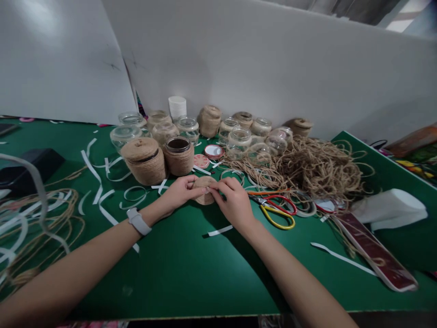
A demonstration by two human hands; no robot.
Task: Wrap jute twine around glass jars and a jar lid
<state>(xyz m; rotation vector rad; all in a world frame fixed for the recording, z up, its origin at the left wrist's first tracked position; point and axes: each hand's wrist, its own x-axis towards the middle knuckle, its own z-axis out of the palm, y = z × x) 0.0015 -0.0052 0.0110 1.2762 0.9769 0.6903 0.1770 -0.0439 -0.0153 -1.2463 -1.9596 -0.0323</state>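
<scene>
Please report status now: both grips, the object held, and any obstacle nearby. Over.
Left grip holding twine-wrapped disc. Right grip touching its right side. Scissors close beside right grip, white strip nearby; neither seems in the way.

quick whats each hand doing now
Left hand: closed, holding the twine-wrapped disc at its left edge.
Right hand: touching the disc's right side; exact grip unclear.

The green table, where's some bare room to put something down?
Bare table lies between the left forearm and right forearm, nearer than the short white strip. Another patch is right of the right forearm, nearer than the scissors. Beyond the held twine disc, it's crowded with jars and tangled twine.
</scene>
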